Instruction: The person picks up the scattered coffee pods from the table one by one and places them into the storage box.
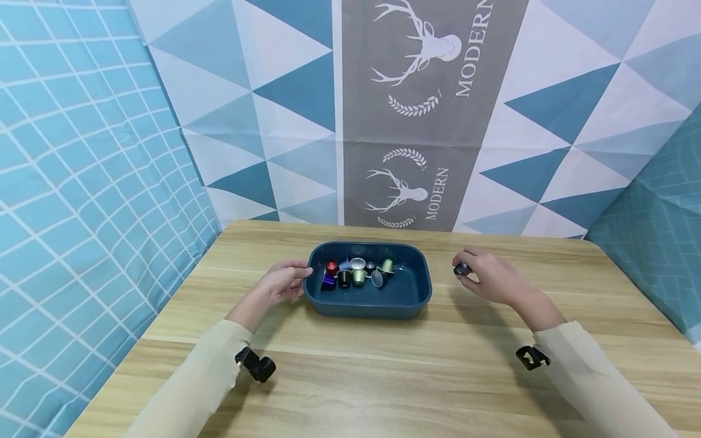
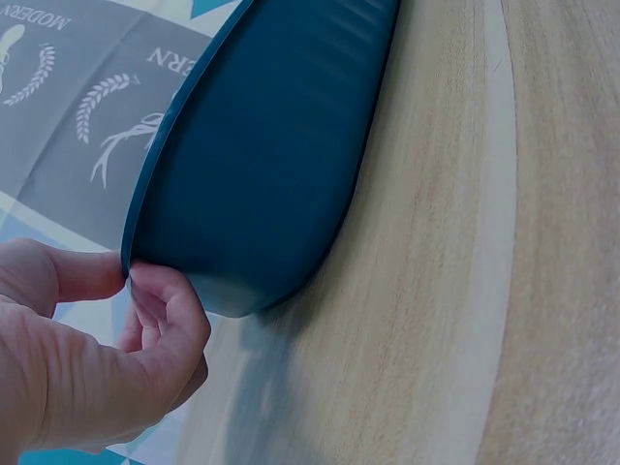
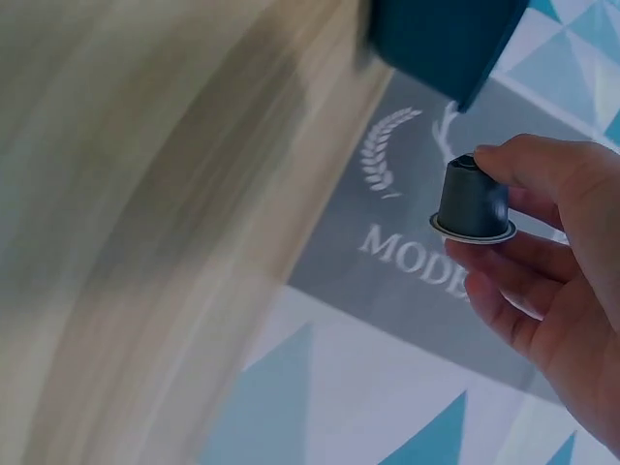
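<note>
A dark blue rectangular bin (image 1: 369,311) stands on the wooden table with several coffee capsules inside, among them a red one (image 1: 331,267), a black one (image 1: 344,278) and a pale green one (image 1: 358,277). My left hand (image 1: 282,282) pinches the rim at the bin's left end, thumb on one side and curled fingers on the other, as the left wrist view shows. To the right of the bin and apart from it, my right hand (image 1: 487,275) holds a dark grey coffee capsule (image 3: 474,201) between thumb and fingers, above the table.
The wooden table (image 1: 383,377) meets a patterned backdrop (image 1: 394,121) at its far edge. A blue gridded sheet (image 1: 82,182) hangs on the left and a teal sheet (image 1: 652,231) on the right. Black mounts (image 1: 256,365) sit on both sleeves.
</note>
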A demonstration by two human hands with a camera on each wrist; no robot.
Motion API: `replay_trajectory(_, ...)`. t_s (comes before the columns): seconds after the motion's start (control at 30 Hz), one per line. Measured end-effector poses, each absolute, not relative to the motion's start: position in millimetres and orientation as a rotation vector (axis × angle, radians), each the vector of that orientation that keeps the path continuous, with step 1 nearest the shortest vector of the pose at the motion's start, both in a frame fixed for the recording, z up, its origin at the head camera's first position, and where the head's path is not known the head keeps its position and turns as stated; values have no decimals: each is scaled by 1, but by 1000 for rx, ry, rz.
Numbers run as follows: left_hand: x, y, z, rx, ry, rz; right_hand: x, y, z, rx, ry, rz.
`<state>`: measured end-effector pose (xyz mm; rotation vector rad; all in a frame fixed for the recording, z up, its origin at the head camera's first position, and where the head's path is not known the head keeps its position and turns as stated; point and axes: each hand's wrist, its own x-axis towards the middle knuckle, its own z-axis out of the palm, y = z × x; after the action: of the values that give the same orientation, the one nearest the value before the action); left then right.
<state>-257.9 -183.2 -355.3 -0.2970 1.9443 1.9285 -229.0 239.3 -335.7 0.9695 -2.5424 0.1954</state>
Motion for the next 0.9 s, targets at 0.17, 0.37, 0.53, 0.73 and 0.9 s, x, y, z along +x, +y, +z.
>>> replay_trajectory(0.17, -257, -184, -355, -300, 1933, 1940, -227, 227, -326, 1018, -2499, 222)
replay_trajectory(0.37, -260, -183, -355, -320, 1942, 1921, -223, 211, -315, 1056, -2535, 247)
replay_trajectory(0.53, -259, -181, -354, -324, 1958, 1904, -225, 202, -309, 1063, -2597, 273)
replay_trajectory(0.73, -259, -181, -354, -326, 1975, 1889, -229, 190, -301, 1100, -2653, 295)
replay_trajectory(0.9, -259, -182, -354, -312, 1998, 1872, -229, 180, -291, 1103, -2752, 283)
